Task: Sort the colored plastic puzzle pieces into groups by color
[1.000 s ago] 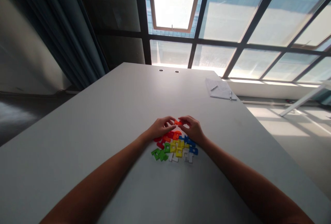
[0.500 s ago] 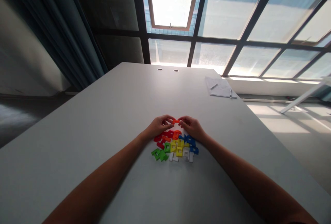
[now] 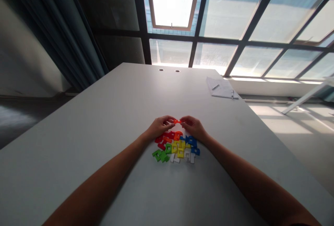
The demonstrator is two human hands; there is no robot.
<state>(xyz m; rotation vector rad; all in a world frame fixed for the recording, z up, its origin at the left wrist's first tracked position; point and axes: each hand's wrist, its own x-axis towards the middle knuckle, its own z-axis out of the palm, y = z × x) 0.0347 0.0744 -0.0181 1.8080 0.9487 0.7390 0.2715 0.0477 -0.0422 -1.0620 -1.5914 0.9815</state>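
Note:
Between my two hands is a small orange-red plastic block piece (image 3: 177, 121), gripped at its left end by the fingertips of my left hand (image 3: 162, 124) and at its right end by those of my right hand (image 3: 193, 127). Just below the hands lies a cluster of loose plastic pieces sorted roughly by colour: red pieces (image 3: 161, 145), orange pieces (image 3: 177, 135), blue pieces (image 3: 193, 141), yellow pieces (image 3: 180, 153), green pieces (image 3: 163, 156) and white pieces (image 3: 192, 158). Fingers cover the ends of the held piece.
The pieces lie on a large white table (image 3: 117, 114). Near its far right edge are papers (image 3: 223, 86) with pens on them. Two round holes sit at the far end. A dark blue curtain (image 3: 60, 27) hangs at left, and tall windows (image 3: 221, 17) stand beyond.
The orange-red piece has turned slightly between my fingertips, showing a different outline. Both hands stay nearly in place, and the pieces below have not moved.

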